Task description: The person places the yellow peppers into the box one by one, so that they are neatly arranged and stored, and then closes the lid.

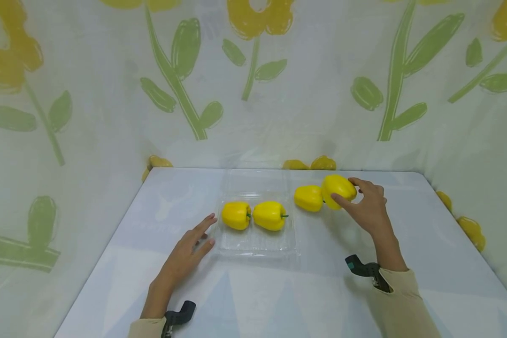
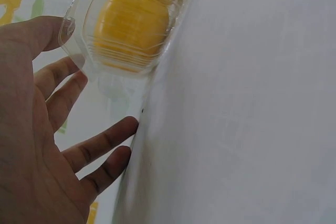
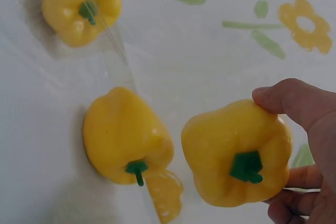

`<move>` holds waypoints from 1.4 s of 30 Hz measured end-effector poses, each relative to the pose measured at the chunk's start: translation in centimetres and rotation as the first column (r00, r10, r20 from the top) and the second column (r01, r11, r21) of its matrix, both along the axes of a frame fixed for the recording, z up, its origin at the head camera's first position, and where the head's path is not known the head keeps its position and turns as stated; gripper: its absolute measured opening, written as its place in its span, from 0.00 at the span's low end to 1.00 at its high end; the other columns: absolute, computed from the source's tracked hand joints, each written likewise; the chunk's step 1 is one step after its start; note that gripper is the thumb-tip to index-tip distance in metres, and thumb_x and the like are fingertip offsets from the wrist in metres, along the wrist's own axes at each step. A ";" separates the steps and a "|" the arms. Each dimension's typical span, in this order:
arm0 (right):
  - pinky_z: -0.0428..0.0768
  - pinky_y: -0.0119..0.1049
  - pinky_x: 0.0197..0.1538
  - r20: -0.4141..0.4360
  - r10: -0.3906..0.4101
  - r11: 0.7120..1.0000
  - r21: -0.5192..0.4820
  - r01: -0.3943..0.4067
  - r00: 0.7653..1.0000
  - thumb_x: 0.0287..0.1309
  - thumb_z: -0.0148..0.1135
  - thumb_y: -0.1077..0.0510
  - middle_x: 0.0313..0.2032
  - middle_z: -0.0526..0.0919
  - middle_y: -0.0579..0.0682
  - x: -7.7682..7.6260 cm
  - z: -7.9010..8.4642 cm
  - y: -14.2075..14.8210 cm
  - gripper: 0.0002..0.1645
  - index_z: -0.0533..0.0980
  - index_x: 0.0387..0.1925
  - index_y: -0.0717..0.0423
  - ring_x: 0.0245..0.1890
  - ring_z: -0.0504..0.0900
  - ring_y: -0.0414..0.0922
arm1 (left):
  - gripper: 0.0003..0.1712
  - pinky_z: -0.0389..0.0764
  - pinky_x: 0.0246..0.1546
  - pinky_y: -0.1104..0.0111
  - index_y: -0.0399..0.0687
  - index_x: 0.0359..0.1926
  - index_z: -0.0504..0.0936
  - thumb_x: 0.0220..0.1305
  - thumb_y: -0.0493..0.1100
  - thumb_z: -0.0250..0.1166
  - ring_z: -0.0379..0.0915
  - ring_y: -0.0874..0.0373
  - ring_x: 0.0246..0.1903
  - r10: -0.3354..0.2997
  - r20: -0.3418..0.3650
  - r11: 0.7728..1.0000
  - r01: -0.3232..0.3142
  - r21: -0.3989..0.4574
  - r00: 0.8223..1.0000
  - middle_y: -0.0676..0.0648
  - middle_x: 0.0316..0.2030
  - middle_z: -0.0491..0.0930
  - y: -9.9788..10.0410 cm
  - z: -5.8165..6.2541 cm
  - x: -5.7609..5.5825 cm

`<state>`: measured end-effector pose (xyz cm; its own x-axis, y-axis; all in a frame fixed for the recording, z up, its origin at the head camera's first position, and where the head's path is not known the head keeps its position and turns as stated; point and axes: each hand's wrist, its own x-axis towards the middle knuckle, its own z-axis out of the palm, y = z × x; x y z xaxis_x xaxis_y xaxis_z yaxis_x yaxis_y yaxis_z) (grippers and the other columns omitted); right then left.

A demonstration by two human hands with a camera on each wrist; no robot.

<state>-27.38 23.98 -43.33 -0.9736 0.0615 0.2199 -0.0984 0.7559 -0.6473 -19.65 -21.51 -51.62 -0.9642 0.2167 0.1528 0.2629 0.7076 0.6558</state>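
Pale bench (image 1: 321,295) before a flower-printed backdrop (image 1: 312,94), right hand (image 1: 369,206) gripping a yellow pepper (image 1: 337,186), left hand (image 1: 183,256) loosely spread, perhaps touching the clear box (image 1: 257,241), two peppers (image 1: 235,216) inside

You are holding one glossy yellow pepper (image 1: 339,190) in your right hand (image 1: 368,206); a second pepper (image 1: 307,198) is lying sideways just right of the clear, open container (image 1: 257,241), where a third pepper (image 1: 235,216) and a fourth pepper (image 1: 268,216) are resting side by side, stem ends (image 1: 283,216) facing right
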 end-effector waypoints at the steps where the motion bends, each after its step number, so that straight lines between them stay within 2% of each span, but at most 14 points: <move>1: 0.57 0.68 0.54 0.005 0.005 1.000 -0.006 -0.005 1.000 0.58 0.67 0.33 0.65 0.69 0.66 0.1 0.2 -0.1 0.49 0.67 0.69 0.62 0.59 0.60 0.64 | 0.33 0.69 0.58 0.44 0.70 0.77 0.59 0.75 0.56 0.56 0.70 0.54 0.56 0.000 0.000 1.000 0.000 0.003 1.000 0.65 0.75 0.54 0.0 0.0 0.0; 5: 0.61 0.69 0.54 0.016 0.036 0.999 -0.026 -0.035 0.999 0.58 0.67 0.33 0.67 0.67 0.64 0.5 0.7 -0.6 0.49 0.66 0.70 0.58 0.61 0.60 0.63 | 0.33 0.69 0.58 0.45 0.71 0.77 0.59 0.75 0.56 0.57 0.70 0.54 0.56 -0.002 0.000 1.000 0.002 0.005 1.000 0.65 0.75 0.54 0.0 0.1 0.1; 10: 0.68 0.63 0.52 -0.019 0.093 0.995 -0.035 -0.093 0.996 0.57 0.70 0.38 0.68 0.67 0.59 0.7 0.8 -1.1 0.46 0.67 0.70 0.56 0.60 0.61 0.61 | 0.33 0.70 0.58 0.46 0.70 0.77 0.59 0.74 0.56 0.57 0.70 0.55 0.56 -0.003 0.003 1.000 0.003 0.009 1.000 0.65 0.75 0.55 0.2 0.1 0.3; 16: 0.68 0.61 0.52 -0.088 0.152 0.987 -0.049 -0.156 0.985 0.55 0.75 0.45 0.68 0.68 0.58 0.8 0.9 -2.0 0.43 0.70 0.68 0.55 0.59 0.63 0.59 | 0.34 0.70 0.58 0.46 0.70 0.77 0.59 0.74 0.56 0.58 0.70 0.56 0.56 0.001 -0.008 1.000 -0.001 0.011 1.000 0.65 0.74 0.56 0.3 -0.1 0.2; 23: 0.68 0.61 0.53 -0.103 0.216 0.973 -0.057 -0.223 0.971 0.54 0.76 0.46 0.65 0.71 0.58 1.0 1.0 -3.2 0.42 0.71 0.67 0.54 0.58 0.63 0.57 | 0.34 0.71 0.58 0.47 0.71 0.77 0.59 0.74 0.58 0.57 0.70 0.56 0.56 0.002 -0.009 1.000 -0.002 0.003 1.000 0.65 0.75 0.55 0.3 -0.2 0.3; 31: 0.68 0.56 0.53 -0.127 0.279 0.954 -0.075 -0.290 0.952 0.50 0.78 0.47 0.63 0.74 0.53 1.3 0.9 -4.6 0.41 0.73 0.65 0.50 0.57 0.63 0.54 | 0.34 0.70 0.58 0.46 0.70 0.77 0.59 0.74 0.57 0.57 0.70 0.55 0.56 0.006 -0.004 1.000 -0.006 0.002 1.000 0.65 0.75 0.54 0.3 -0.1 0.4; 37: 0.69 0.59 0.57 -0.146 0.342 0.929 -0.099 -0.357 0.928 0.49 0.79 0.48 0.63 0.74 0.49 1.6 0.6 -5.9 0.42 0.73 0.65 0.47 0.59 0.63 0.52 | 0.34 0.71 0.58 0.47 0.71 0.76 0.59 0.74 0.55 0.59 0.71 0.56 0.55 0.020 -0.004 1.000 -0.020 -0.008 1.000 0.66 0.74 0.56 0.0 0.3 0.4; 42: 0.69 0.62 0.58 -0.136 0.383 0.910 -0.112 -0.398 0.914 0.48 0.80 0.49 0.66 0.72 0.47 1.9 0.5 -6.7 0.42 0.73 0.66 0.44 0.60 0.63 0.51 | 0.34 0.71 0.58 0.47 0.70 0.76 0.60 0.74 0.57 0.57 0.71 0.54 0.55 0.005 -0.005 1.000 -0.005 0.008 1.000 0.64 0.75 0.56 -0.1 0.5 0.4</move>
